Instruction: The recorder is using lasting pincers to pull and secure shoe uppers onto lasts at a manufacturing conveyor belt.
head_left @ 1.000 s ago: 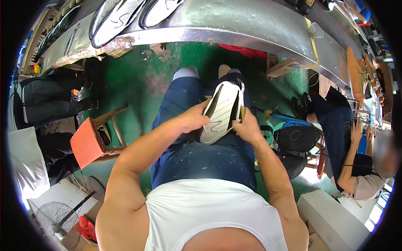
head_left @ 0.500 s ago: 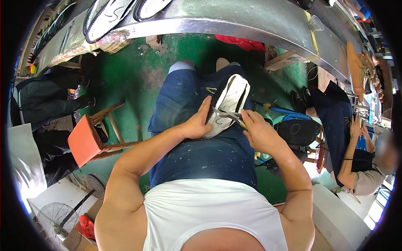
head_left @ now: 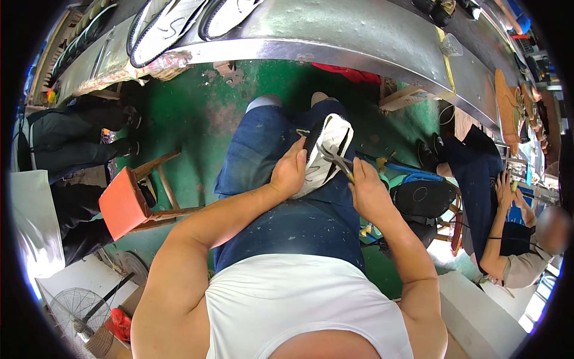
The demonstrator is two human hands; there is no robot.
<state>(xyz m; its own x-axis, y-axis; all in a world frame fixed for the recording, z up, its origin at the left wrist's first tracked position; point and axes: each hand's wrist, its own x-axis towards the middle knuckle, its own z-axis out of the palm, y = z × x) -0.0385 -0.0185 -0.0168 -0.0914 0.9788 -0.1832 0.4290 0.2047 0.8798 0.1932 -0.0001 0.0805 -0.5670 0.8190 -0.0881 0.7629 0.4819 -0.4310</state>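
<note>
On my lap lies a shoe (head_left: 314,172), bottom side up, with a white underside and a black edge folded around it. My left hand (head_left: 290,173) grips its left side, the thumb lying along the dark edge. My right hand (head_left: 369,188) is wrapped around the handles of metal pincers (head_left: 336,159). The pincer jaws rest over the shoe's underside near its middle; whether they bite on the edge material is too small to tell.
A metal-topped bench (head_left: 335,36) runs across the front, bearing more white-bottomed shoes (head_left: 167,30). An orange-seated stool (head_left: 124,202) stands at left, a black-seated stool (head_left: 423,198) at right. A co-worker (head_left: 514,239) sits far right; a fan (head_left: 78,311) is lower left.
The pincer jaws have moved forward and slightly right over the shoe, and their handles slant more steeply. The shoe has tilted a little. My left hand keeps its grip.
</note>
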